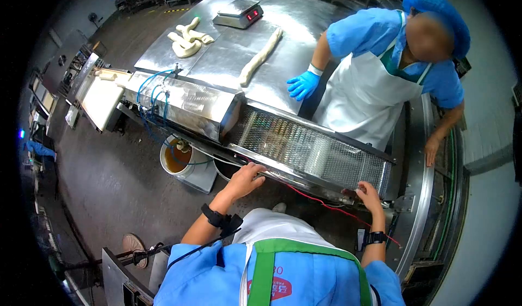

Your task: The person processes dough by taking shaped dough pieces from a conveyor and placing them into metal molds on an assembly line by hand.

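My left hand (246, 181) rests at the near rail of the mesh conveyor (304, 140), its thumb and fingers apart and holding nothing. Farther right, my right hand (370, 196) touches the same rail near the conveyor's end, with its fingers slightly bent and no object visible in them. A red cord (310, 196) runs along the rail between my hands. The metal mesh belt shows no dough on it. Left of it sits a metal hood (185, 106) with blue tubes.
Across the conveyor stands a co-worker (364, 83), one blue-gloved hand (303, 85) by the steel table (217, 56). On that table lie a long dough strip (261, 57), several dough pieces (187, 39) and a digital scale (237, 13). A bucket of brown liquid (176, 156) stands below.
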